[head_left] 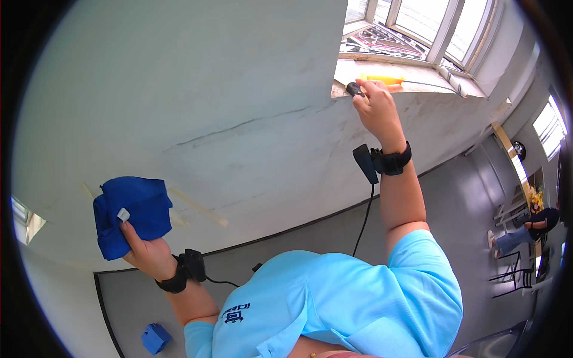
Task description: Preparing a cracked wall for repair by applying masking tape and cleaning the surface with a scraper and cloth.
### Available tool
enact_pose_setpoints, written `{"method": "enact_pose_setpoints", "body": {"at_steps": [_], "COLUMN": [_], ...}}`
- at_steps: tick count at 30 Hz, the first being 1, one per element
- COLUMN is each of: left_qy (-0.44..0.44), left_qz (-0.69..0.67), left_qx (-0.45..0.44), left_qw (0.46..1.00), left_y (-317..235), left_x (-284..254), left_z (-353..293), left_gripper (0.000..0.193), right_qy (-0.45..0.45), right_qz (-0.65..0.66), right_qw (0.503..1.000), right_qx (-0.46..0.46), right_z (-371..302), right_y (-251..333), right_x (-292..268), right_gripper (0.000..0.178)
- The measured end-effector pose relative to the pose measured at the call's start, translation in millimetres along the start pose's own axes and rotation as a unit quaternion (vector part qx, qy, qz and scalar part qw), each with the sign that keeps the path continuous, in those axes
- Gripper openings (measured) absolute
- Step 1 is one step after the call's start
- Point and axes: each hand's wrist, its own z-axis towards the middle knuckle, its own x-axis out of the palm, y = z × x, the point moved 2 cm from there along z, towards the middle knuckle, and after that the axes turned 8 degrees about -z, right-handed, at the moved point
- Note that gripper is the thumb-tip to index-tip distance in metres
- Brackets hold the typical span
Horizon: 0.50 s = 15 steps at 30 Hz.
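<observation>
My left hand grips a folded blue cloth, held up in front of the white wall. Close to the thumb tip, a small whitish tag or piece shows against the cloth. On the right, my raised right hand is at the windowsill. Its fingers close around a short tool with a black-and-yellow handle; the working end is too unclear to name. Just behind those fingers, a yellow-orange object lies on the sill.
Dark streaks and a long crack mark the wall, with beige tape strips low on it. A blue box-like object rests on the grey floor at lower left. Far right, a person is near a black chair. A cable hangs from my right wrist device.
</observation>
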Motion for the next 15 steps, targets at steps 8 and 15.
{"method": "enact_pose_setpoints", "body": {"at_steps": [8, 15], "left_qy": [0.017, 0.057], "left_qz": [-0.003, 0.014], "left_qx": [0.057, 0.087], "left_qw": [0.998, 0.994], "left_y": [-1.4, -1.1], "left_x": [17.0, 20.4], "left_z": [7.3, 8.4], "left_gripper": [0.033, 0.029], "right_qy": [-0.101, -0.136], "right_qz": [0.203, 0.149], "right_qw": [0.970, 0.977], "right_qx": [-0.084, -0.071], "right_z": [-27.2, -29.3], "right_y": [-10.5, -10.2], "right_x": [0.7, 6.4], "right_gripper": [0.036, 0.037]}}
